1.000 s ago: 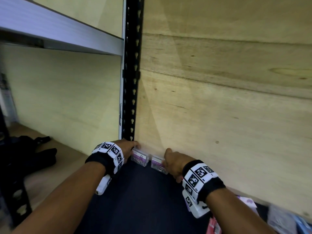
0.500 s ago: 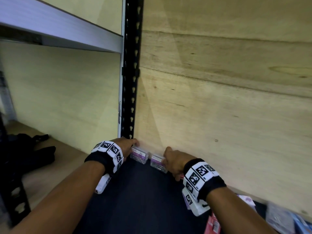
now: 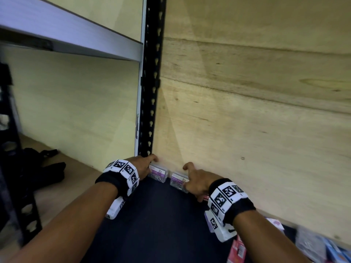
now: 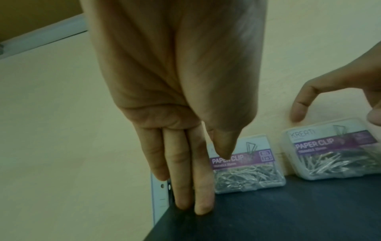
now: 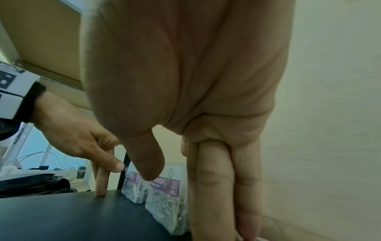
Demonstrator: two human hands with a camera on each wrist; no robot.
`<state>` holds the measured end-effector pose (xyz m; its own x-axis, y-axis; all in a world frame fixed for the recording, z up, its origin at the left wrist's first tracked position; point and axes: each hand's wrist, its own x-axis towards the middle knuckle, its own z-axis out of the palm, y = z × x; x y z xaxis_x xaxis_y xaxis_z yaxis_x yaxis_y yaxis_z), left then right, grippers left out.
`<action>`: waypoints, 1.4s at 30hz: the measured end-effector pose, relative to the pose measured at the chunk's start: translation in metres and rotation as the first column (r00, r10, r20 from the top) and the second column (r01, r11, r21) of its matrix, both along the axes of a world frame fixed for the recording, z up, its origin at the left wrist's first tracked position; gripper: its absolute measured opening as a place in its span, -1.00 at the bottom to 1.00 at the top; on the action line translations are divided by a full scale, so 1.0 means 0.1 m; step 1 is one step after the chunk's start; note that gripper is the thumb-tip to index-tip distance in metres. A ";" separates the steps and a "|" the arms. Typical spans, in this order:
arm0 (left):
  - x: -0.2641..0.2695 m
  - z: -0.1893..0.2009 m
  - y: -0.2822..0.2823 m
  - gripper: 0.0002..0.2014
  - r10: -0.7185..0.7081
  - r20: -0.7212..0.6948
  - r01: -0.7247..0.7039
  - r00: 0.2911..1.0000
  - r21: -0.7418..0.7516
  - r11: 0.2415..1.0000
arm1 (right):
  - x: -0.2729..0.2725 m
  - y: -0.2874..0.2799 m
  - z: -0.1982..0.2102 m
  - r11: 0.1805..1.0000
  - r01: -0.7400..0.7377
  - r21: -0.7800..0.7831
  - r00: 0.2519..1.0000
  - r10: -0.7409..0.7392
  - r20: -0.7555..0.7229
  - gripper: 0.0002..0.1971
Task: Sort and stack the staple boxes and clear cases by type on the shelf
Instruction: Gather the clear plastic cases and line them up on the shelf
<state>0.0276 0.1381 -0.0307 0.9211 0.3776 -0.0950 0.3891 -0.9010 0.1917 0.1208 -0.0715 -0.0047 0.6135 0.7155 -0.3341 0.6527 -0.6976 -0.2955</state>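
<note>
Two clear paper-clip cases with purple labels stand side by side against the wooden back wall on the dark shelf (image 3: 152, 215). The left case (image 3: 158, 172) (image 4: 245, 168) sits in the corner by the post. The right case (image 3: 178, 182) (image 4: 334, 151) is a small gap away. My left hand (image 3: 147, 165) is just left of the left case, its fingers (image 4: 193, 187) straight with the tips on the shelf. My right hand (image 3: 191, 177) hovers at the right case, index and thumb arched over its top, holding nothing. In the right wrist view both cases (image 5: 164, 195) show edge-on beyond my straight fingers (image 5: 216, 187).
A black perforated post (image 3: 152, 82) stands in the corner, and a grey shelf beam (image 3: 66, 35) runs to its left. A red packet (image 3: 237, 247) and blue boxes (image 3: 332, 249) lie at the lower right. A black bag (image 3: 43, 168) lies on the neighbouring shelf at left.
My right hand has eased off the right case, its index finger now raised above it. The left hand and both cases have stayed in place.
</note>
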 end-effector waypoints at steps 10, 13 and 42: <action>-0.41 -0.05 -0.31 -0.28 0.048 -0.004 -0.048 0.999 0.046 0.998 | -0.20 -0.29 0.10 0.999 -0.042 -0.012 0.999 0.042 -0.010 -0.17; -0.53 -0.05 -0.33 -0.23 0.084 0.004 -0.084 0.996 0.069 0.994 | -0.31 -0.48 0.17 0.996 -0.055 0.070 0.998 0.054 0.013 -0.19; -0.88 0.42 -2.60 -0.50 -0.464 -0.339 0.426 0.818 -0.185 0.886 | -0.70 -2.21 0.35 0.927 0.070 -0.369 0.974 0.017 0.228 -0.53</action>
